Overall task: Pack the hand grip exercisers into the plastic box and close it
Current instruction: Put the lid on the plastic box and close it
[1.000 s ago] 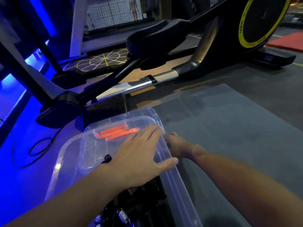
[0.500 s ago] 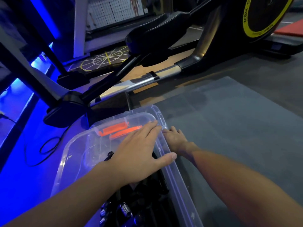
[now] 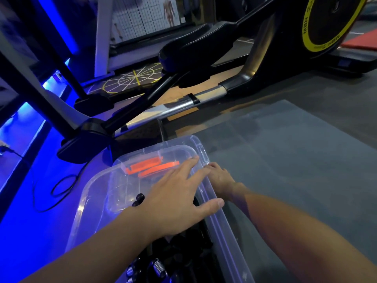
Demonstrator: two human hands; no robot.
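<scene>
An elliptical trainer [image 3: 265, 64] filled the far side of the room, from 11 to 2 o'clock. In front of it was the grey tabletop [image 3: 295, 160], and the clear plastic box [image 3: 224, 231] sat along its left edge. The box's long axis ran from 6 o'clock up towards 12.

The lid [image 3: 122, 180] lay on top, and two orange clips [image 3: 151, 166] showed through at the far end. The left hand [image 3: 175, 197] pressed flat on the lid, fingers straight and pointing to 1 o'clock, with the thumb reaching the right rim. The right hand [image 3: 220, 176] was just outside that rim at the far corner. Its fingertips touched the edge, but I could not tell whether they gripped it.

The hand grip exercisers [image 3: 159, 266] lay dark inside the near end. The right edge looked like the next place to press, and the right hand was the nearer one.
</scene>
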